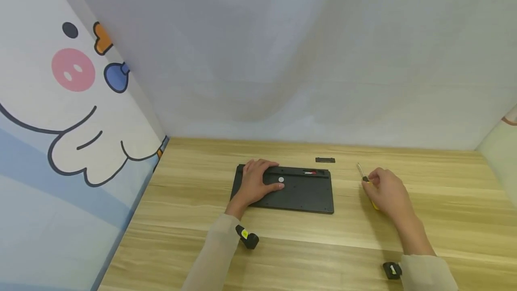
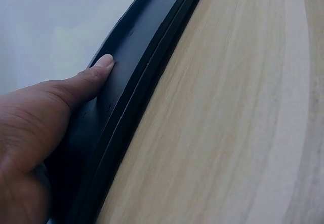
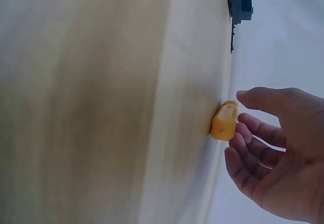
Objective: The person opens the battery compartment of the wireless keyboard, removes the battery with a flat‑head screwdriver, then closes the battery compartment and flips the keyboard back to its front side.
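A black keyboard (image 1: pixel 300 194) lies underside up on the table, with a white round sticker (image 1: pixel 281 179) on it. My left hand (image 1: pixel 255 183) rests across its left part, fingers at the far edge. In the left wrist view the left thumb (image 2: pixel 96 77) lies nearly straight on the black surface. An uncovered slot near the keyboard's far right corner shows a red and silver battery (image 1: pixel 310 172). To the right, my right hand (image 1: pixel 387 192) pinches a yellow-handled screwdriver (image 1: pixel 361 170) low over the table, metal tip pointing away. Its yellow handle end (image 3: pixel 224 123) shows beside the fingers.
A small black battery cover (image 1: pixel 325 160) lies behind the keyboard on the wooden table (image 1: pixel 186 219). A pale wall (image 1: pixel 282 57) rises at the table's far edge. On the left stands a panel with a cartoon print (image 1: pixel 72 111).
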`<state>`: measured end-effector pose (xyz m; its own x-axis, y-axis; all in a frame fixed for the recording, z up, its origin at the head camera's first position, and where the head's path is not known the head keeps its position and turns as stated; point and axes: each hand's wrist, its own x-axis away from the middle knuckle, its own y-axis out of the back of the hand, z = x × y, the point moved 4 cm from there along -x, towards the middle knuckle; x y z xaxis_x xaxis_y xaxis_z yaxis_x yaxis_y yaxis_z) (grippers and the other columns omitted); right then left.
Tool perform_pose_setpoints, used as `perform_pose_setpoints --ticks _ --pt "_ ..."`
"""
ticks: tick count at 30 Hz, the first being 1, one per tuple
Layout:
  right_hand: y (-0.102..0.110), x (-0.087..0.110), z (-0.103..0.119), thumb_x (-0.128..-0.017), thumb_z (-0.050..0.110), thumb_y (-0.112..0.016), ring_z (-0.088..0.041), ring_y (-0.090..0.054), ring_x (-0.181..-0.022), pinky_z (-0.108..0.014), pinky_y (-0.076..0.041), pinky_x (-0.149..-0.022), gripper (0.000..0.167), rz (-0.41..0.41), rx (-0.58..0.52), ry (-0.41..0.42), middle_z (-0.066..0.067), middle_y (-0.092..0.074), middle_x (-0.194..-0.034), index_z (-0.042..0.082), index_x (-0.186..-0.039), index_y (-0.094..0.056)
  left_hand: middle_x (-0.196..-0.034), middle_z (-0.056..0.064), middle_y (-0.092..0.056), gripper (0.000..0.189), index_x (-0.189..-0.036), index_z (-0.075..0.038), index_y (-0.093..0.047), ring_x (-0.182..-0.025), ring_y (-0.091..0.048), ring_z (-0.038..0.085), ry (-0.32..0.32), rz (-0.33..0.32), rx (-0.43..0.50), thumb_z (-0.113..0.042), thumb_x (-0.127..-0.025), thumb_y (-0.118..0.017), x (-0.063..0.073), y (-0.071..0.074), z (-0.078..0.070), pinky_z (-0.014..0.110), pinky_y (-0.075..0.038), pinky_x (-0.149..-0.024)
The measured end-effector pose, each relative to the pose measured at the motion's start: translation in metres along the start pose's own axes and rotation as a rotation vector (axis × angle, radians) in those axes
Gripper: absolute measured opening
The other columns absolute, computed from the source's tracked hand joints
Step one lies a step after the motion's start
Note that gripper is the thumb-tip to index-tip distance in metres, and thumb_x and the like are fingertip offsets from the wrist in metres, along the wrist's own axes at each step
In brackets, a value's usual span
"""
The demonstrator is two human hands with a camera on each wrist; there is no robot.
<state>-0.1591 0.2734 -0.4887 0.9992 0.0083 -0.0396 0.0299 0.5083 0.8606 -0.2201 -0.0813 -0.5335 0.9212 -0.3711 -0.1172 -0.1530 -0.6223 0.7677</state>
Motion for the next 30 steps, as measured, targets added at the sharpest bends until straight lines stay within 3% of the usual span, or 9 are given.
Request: perform_pose_setpoints --ticks 8,21,30 --pt "-0.0034 -0.0014 -0.0078 -0.098 0.025 -0.064 -0.038 -0.07 -0.088 -0.053 -0.058 -0.078 0.036 0.084 0.023 -0.047 -0.024 -0.072 -0.097 -0.009 -0.109 -0.063 -0.139 0.006 -0.062 0.063 -0.141 -0.02 -0.06 -0.137 -0.054 0.028 0.001 0.002 0.002 -0.042 -0.085 -0.082 0.0008 0.0012 -0.0003 0.056 -0.014 -0.131" --pt "-0.0035 -0.0036 -0.009 -0.1 0.029 -0.058 -0.034 -0.07 -0.085 -0.049 -0.057 -0.073 0.039 0.092 0.027 -0.063 -0.021 -0.073 -0.096 -0.007 -0.109 -0.064 -0.14 0.007 -0.061 0.063 -0.141 -0.02 -0.06 -0.138 -0.052 0.029 0.012 0.008 0.004 -0.041 -0.086 -0.082 -0.0005 0.0001 0.0002 0.055 -0.012 -0.132" --pt "0.0027 -0.0076 -0.0017 -0.1 0.03 -0.061 -0.029 -0.068 -0.08 -0.041 -0.054 -0.068 0.034 0.066 -0.009 -0.016 -0.02 -0.072 -0.094 -0.004 -0.107 -0.063 -0.14 0.006 -0.062 0.063 -0.141 -0.02 -0.06 -0.137 -0.053 0.028 0.006 0.005 -0.005 -0.041 -0.086 -0.082 0.0002 0.0009 -0.0003 0.055 -0.013 -0.131"
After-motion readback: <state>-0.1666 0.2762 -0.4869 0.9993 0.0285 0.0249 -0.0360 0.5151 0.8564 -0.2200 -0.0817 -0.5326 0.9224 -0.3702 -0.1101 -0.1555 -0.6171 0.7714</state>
